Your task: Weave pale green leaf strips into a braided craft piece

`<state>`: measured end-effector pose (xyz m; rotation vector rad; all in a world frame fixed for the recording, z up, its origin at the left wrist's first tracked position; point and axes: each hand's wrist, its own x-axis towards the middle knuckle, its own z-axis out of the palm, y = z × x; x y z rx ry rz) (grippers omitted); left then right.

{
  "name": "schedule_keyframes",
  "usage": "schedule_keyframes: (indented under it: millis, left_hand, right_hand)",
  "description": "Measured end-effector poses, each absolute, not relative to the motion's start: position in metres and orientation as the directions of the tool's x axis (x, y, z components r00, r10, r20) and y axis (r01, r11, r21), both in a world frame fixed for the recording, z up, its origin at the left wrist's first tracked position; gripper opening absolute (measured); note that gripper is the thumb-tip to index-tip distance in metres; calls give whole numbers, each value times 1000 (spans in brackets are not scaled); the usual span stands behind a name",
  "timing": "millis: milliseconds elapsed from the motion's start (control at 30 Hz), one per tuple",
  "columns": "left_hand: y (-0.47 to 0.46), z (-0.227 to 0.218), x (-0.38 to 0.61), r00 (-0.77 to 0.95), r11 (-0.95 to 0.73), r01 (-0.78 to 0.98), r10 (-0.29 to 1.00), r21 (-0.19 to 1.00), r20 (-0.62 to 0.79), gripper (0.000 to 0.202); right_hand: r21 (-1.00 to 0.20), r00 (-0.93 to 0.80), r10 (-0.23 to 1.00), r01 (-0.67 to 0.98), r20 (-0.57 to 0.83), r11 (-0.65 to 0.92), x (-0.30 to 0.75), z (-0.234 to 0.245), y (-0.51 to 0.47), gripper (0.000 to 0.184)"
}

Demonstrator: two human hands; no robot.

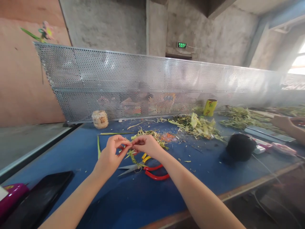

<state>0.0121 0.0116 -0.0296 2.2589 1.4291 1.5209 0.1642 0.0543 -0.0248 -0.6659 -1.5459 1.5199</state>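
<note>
Fingertips of my left hand (114, 151) and my right hand (147, 147) meet in a pinch over the blue table. Between them they hold a small green braid of plant strips (132, 157), which hangs down below the fingers; its upper end is hidden. Just beneath lie red-handled scissors (156, 173) with open blades pointing left, and a yellow-handled tool (145, 158) partly covered by my right wrist. Behind my hands is a heap of plant scraps (152, 135). Long green leaf strips (98, 147) rest left of them.
A perforated metal panel (114, 82) borders the back. Along it stand a pale jar-like container (100, 119), leafy scraps (195, 124) and a yellow can (210, 107). A black ball (240, 147) sits right, near another person's hand (286, 125). A black tray-like object (47, 194) lies left.
</note>
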Motion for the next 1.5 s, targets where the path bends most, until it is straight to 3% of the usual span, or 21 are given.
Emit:
schedule_keyframes:
  millis: [100, 267, 333, 467, 700, 967, 1500]
  left_hand:
    - [10, -26, 15, 71, -565, 611, 737, 555, 673, 26]
    - [7, -19, 18, 51, -570, 419, 792, 706, 609, 65]
    - [7, -18, 18, 84, -540, 410, 825, 735, 559, 70]
    - [6, -19, 16, 87, -476, 466, 864, 746, 496, 73]
    - [5, -20, 18, -1, -472, 469, 845, 746, 535, 81]
    - [6, -17, 21, -27, -363, 97, 930, 927, 367, 93]
    - [9, -18, 23, -126, -327, -142, 942, 934, 311, 88]
  right_hand:
    - [-972, -506, 835, -195, 217, 134, 165, -24, 55, 24]
    - [-962, -505, 821, -188, 269, 199, 171, -23, 58, 24]
    - [-954, -505, 810, -198, 298, 227, 173, -22, 59, 22]
    - [-940, -518, 785, -199, 341, 278, 174, -21, 58, 17]
    - [-937, -487, 803, -228, 344, 263, 172, -21, 58, 13]
    - [-928, -466, 807, -263, 363, 265, 170, -24, 59, 17]
    - [-916, -407, 830, -287, 382, 281, 165, -23, 51, 18]
